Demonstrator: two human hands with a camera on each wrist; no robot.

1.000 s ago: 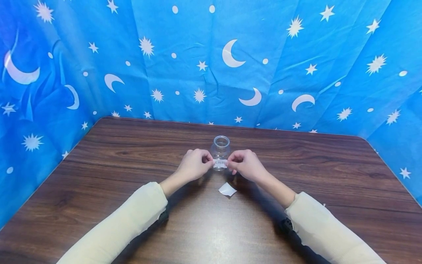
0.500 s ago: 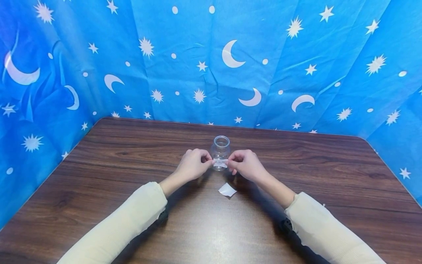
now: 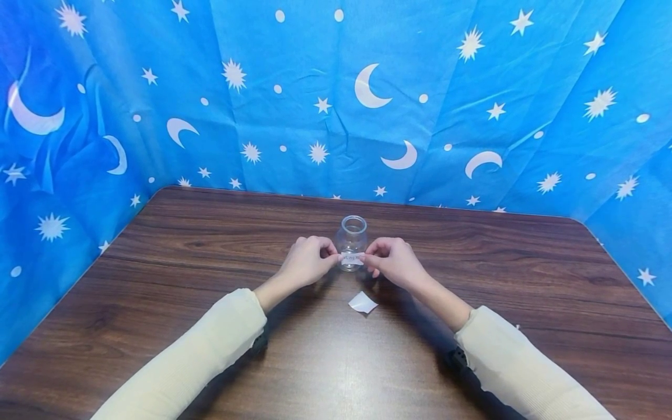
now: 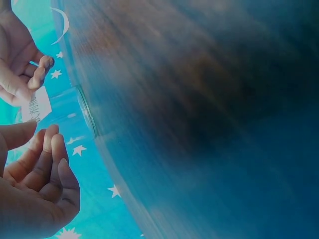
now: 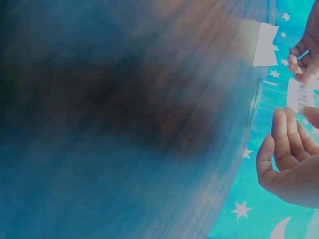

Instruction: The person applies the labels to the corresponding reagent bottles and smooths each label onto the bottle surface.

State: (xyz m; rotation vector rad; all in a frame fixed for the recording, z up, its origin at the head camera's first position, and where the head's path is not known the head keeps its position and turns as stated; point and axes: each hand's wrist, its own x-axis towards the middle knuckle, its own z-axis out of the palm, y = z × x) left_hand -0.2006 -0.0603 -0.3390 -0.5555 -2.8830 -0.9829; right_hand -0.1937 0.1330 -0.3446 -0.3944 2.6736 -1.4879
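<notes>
A clear glass jar (image 3: 354, 238) with an open round mouth stands upright on the table. Across its lower front, a small white label (image 3: 352, 258) with handwritten characters is stretched between both hands. My left hand (image 3: 310, 261) pinches the label's left end between thumb and fingers. The right end is pinched by my right hand (image 3: 396, 263). Both wrist views show the label (image 4: 37, 107) with its writing facing the person and the jar behind it. Whether the label touches the glass, I cannot tell.
A small white piece of paper (image 3: 363, 303) with a slightly curled edge lies on the dark wooden table (image 3: 252, 221), in front of the jar. Behind the table hangs a blue cloth (image 3: 294, 52) with white moons and stars.
The label tilts slightly and its writing shows less squarely to the head view. Both hands have barely moved, and the jar and the paper piece stay where they were.
</notes>
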